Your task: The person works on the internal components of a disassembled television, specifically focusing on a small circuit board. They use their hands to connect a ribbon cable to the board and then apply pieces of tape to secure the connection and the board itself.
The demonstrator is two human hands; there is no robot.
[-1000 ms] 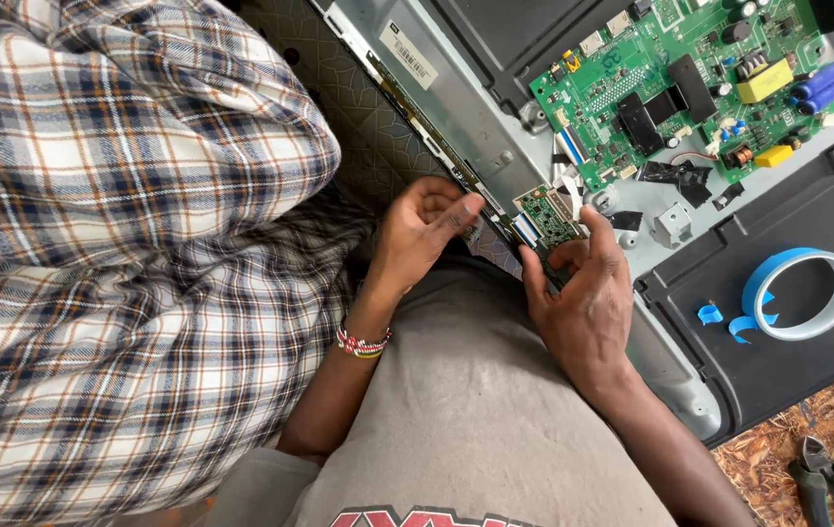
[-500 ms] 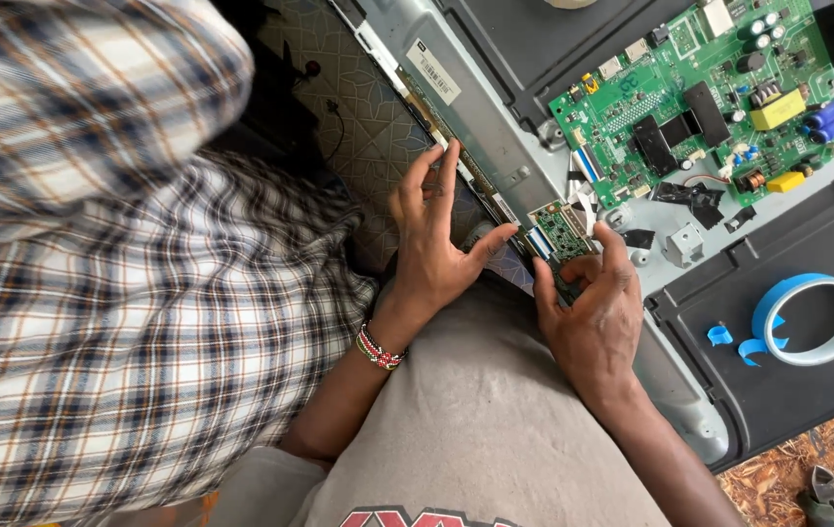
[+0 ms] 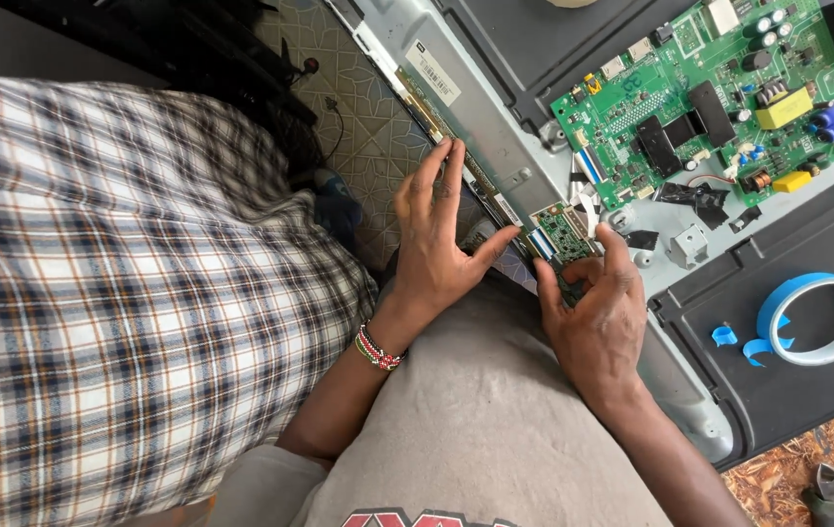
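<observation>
The small green circuit board (image 3: 565, 232) sits at the edge of the grey metal back panel (image 3: 495, 146), right between the two hands. The right hand (image 3: 597, 327) pinches it from below, thumb and forefinger closed on its lower end, with the other fingers curled under. The left hand (image 3: 441, 239) lies flat and spread on the panel's long edge strip (image 3: 456, 161), its thumb stretched across to touch the near corner of the small board, where a pale flat cable end (image 3: 540, 244) shows.

To handle this well, I judge the board should be gripped by its edges only, kept level with the panel, and not twisted against the flat cable, which looks thin and easy to crease. The spread left hand gives a good brace; its thumb can steady the connector side while the right hand does the fine work.

Beyond the right hand lies the large green main board (image 3: 710, 107) with its yellow and blue parts, fixed on the panel. Further right, a roll of blue tape (image 3: 817, 317) rests on the dark plastic cover (image 3: 788, 390), with two torn bits beside it.
</observation>
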